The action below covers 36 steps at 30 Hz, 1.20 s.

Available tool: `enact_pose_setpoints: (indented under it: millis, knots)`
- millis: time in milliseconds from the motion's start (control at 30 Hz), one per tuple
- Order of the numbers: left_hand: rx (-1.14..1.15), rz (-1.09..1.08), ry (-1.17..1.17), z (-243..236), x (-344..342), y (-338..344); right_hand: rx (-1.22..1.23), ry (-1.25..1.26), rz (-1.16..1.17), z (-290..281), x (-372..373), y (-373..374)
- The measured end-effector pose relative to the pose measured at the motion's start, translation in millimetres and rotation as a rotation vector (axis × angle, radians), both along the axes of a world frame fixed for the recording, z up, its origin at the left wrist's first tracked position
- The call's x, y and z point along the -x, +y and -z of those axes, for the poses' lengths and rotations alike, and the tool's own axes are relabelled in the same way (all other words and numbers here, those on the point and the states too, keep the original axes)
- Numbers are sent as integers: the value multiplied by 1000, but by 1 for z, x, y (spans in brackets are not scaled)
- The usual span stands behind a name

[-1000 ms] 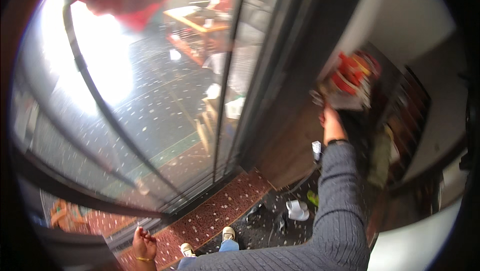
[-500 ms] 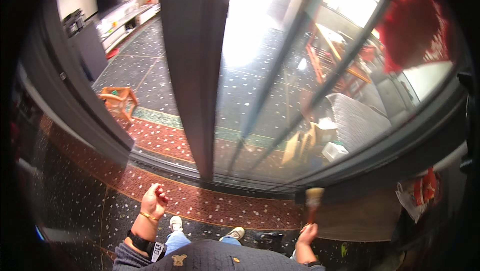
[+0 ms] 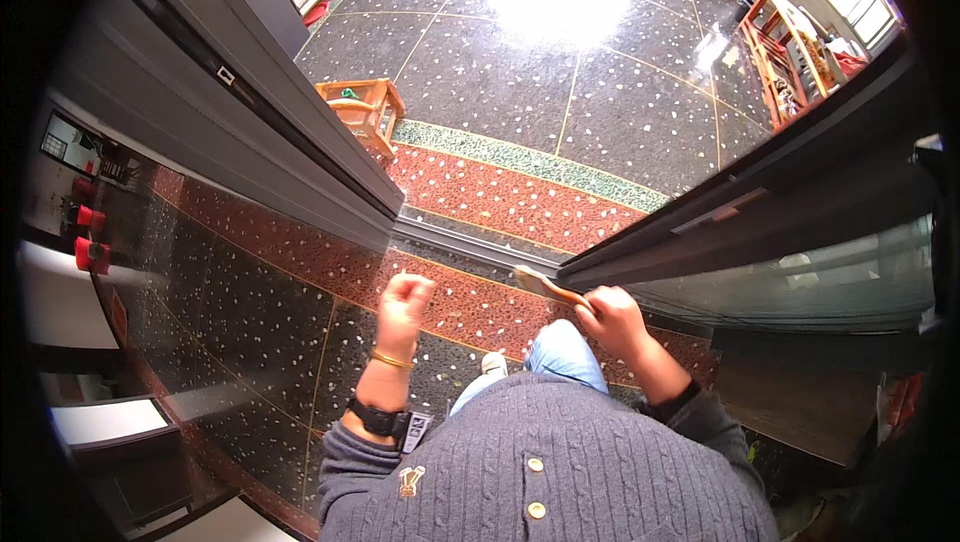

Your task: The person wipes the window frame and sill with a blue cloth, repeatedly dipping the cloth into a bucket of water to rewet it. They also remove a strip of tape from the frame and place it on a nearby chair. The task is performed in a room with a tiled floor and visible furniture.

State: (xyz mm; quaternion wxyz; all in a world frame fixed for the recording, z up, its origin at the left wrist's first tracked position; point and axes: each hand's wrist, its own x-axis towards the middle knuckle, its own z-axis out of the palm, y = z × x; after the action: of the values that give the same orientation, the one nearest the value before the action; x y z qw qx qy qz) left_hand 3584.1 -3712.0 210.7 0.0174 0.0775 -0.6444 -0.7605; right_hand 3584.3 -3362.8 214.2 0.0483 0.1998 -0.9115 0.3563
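Note:
My right hand [image 3: 612, 318] is closed around the brown wooden handle of a flat paint brush [image 3: 548, 287]. Its pale bristles point left and slightly away from me, over the floor beside the door track [image 3: 470, 245]. My left hand [image 3: 404, 300] hangs over the red speckled floor band with its fingers curled in. Nothing shows in it. A gold bracelet [image 3: 391, 360] and a black wrist device [image 3: 380, 420] sit on that arm.
A doorway opens ahead between dark grey door panels [image 3: 270, 92] and a glazed door [image 3: 780, 272]. Just inside on the left stands a small wooden stool [image 3: 362, 107]. A wooden rack-like piece of furniture [image 3: 790, 57] stands far right. Red items [image 3: 92, 255] are at far left.
My view has moved nearer the door opening. The brush, upright at the right before, is now tilted leftward near the middle. My left hand stays curled.

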Motion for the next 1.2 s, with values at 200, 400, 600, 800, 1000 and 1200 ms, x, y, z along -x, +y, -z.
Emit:
enact_pose_setpoints:
  millis: [200,400,600,800,1000,1200]
  knots:
    - [1285,193,244,-20,119,-6,294,-111,-23,-29,181,-121]
    - [1373,107,153,-56,287,-42,659,-346,-124,-25,364,-180]
    - [1409,313,266,-102,453,-40,757,-822,-410,-53,509,-191]
    - [1248,142,225,-72,607,-84,470,-271,-105,-10,673,-129]
    - [1208,40,31,-27,823,-169,839,-548,713,37,765,19]
    - [1141,130,188,-33,1075,-115,1221,-151,1337,20,796,109]
